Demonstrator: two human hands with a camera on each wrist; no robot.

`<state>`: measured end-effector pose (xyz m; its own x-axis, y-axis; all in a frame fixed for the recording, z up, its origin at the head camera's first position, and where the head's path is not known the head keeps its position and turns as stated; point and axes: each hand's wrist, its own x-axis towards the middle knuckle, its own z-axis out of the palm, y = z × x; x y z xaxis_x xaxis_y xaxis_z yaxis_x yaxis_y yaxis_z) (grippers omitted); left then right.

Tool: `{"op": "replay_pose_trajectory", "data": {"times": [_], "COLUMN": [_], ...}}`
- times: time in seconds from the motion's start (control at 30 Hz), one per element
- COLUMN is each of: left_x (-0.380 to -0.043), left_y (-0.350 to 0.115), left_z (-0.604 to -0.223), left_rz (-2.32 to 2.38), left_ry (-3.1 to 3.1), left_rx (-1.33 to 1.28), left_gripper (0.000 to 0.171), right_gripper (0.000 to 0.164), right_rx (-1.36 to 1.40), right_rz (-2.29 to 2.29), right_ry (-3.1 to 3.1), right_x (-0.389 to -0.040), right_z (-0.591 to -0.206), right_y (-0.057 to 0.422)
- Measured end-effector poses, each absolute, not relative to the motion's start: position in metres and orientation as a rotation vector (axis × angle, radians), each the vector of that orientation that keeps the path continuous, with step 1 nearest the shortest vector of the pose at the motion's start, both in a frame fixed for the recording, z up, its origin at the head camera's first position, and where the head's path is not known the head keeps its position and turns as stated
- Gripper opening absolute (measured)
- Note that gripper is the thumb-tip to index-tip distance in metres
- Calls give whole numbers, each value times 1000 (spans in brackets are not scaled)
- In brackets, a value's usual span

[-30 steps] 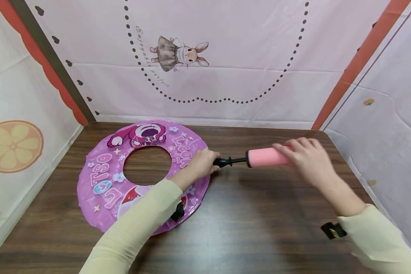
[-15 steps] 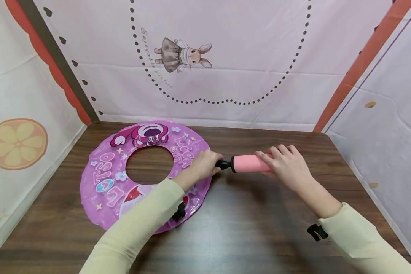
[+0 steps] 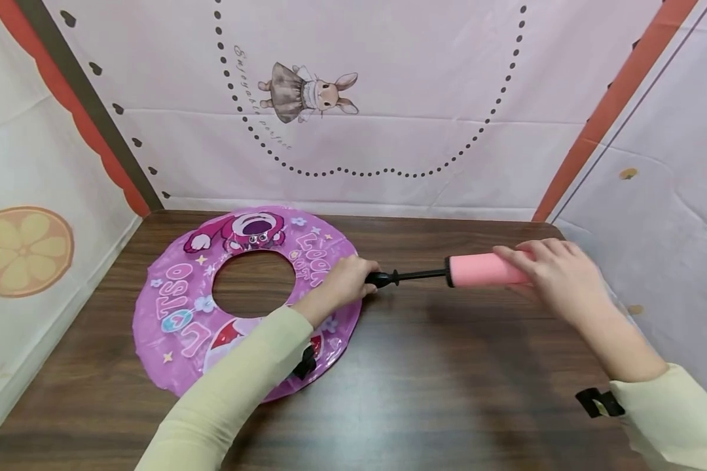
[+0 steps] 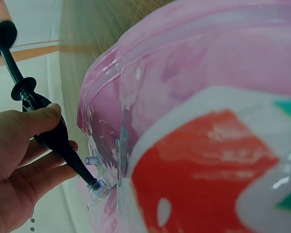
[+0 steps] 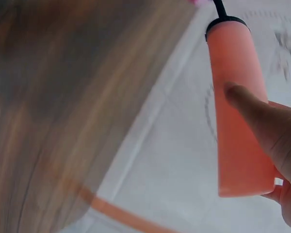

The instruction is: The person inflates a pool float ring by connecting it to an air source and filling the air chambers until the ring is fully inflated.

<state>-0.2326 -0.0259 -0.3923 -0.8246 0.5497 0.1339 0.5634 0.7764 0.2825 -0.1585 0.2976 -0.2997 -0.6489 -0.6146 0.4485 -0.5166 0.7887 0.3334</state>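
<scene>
A purple inflatable swim ring [image 3: 182, 294] with printed letters and a cartoon bear lies on the left of the table. At its right edge my left hand [image 3: 347, 281] grips the black nozzle end [image 4: 51, 131] of a hand pump. In the left wrist view the nozzle tip sits in the ring's clear valve [image 4: 98, 188]. My right hand [image 3: 565, 281] holds the pump's pink barrel [image 3: 483, 269], thumb along its side [image 5: 240, 121]. A length of black rod [image 3: 422, 275] shows between the nozzle end and the barrel. The barrel is held above the tabletop.
The dark wood table [image 3: 424, 399] runs up to a pink cloth backdrop [image 3: 400, 78] printed with a rabbit. Printed cloth walls also stand at the left [image 3: 29, 170] and right [image 3: 671, 216].
My right hand slid the barrel left against the nozzle end half a second ago, then drew it back right, exposing the rod. My left hand keeps its grip at the valve.
</scene>
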Motion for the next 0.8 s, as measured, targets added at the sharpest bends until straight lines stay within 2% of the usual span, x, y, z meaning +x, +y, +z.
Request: {"op": "replay_pose_trajectory", "data": {"times": [0.17, 0.43, 0.6, 0.8], "left_x": [-232, -233, -234, -234], "left_y": [-29, -31, -30, -32], "left_z": [-394, -395, -394, -393], "left_rz": [-470, -383, -422, -434], "left_ry": [-2903, -2895, -2862, -2879], "left_rx": [-909, -890, -914, -892], "left_gripper": [23, 23, 20, 22], "right_gripper": [67, 50, 51, 55], "right_rx": [822, 892, 890, 951], "right_rz": [-260, -338, -337, -323], "right_ry": [-2405, -2355, -2301, -2324], "right_x": [-160, -177, -183, -186], "right_z": [-296, -329, -334, -332], "right_y": [303, 239, 219, 222]}}
